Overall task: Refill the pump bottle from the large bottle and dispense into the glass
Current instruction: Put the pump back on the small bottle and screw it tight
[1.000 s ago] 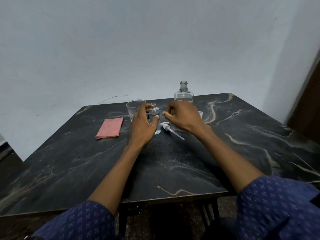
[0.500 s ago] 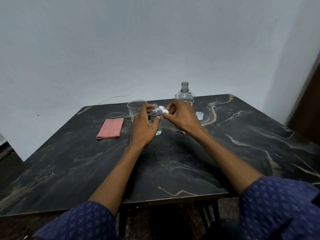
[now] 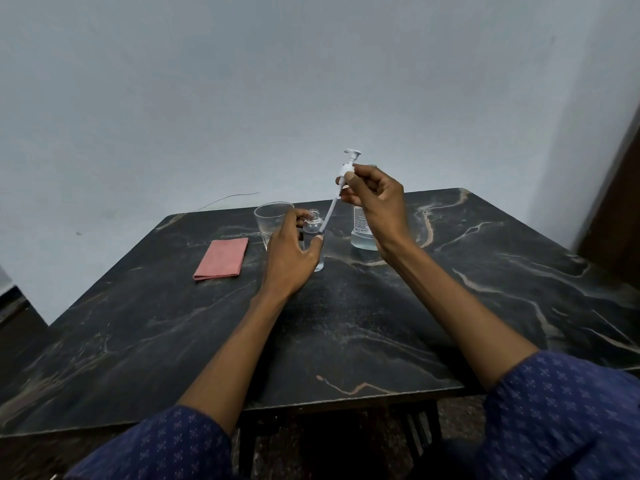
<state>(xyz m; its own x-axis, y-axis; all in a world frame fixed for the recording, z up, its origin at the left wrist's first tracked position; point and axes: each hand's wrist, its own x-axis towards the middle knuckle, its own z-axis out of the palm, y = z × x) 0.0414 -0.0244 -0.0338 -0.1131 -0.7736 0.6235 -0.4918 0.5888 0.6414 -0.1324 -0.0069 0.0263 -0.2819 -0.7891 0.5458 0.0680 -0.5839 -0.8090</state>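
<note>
- Left hand (image 3: 289, 252): at centre frame, forearm running up from the lower left with the wrist low over the table (image 3: 363, 341). Its fingers and thumb are curled round the small pump bottle (image 3: 315, 233); the thumb tip lies on the bottle's right side, the fingertips wrap the left side near the shoulder.
- Small pump bottle: clear, upright, base on the table, neck open with no top fitted. It stands just right of the glass (image 3: 272, 218).
- Right hand (image 3: 375, 202): raised above the table, right of centre, forearm rising from the lower right and the wrist bent so the knuckles face the camera. Thumb and fingertips pinch the white pump head (image 3: 348, 168) at its collar; the remaining fingers are curled in.
- Pump head: held clear of the bottle, nozzle top uppermost against the wall. Its dip tube (image 3: 329, 213) slants down and left, the lower end beside the small bottle's neck and near the left thumb; whether the end touches the bottle cannot be told.
- Large bottle (image 3: 362, 230): clear, upright on the table behind the right wrist, partly hidden by that hand, with liquid in its lower part.
- Glass: clear, upright, at the far side of the table, partly behind the left fingers.
- Pink cloth (image 3: 221, 258): folded flat on the table, left of the glass, apart from it.
- Both sleeves: dark blue patterned, at the lower corners.
</note>
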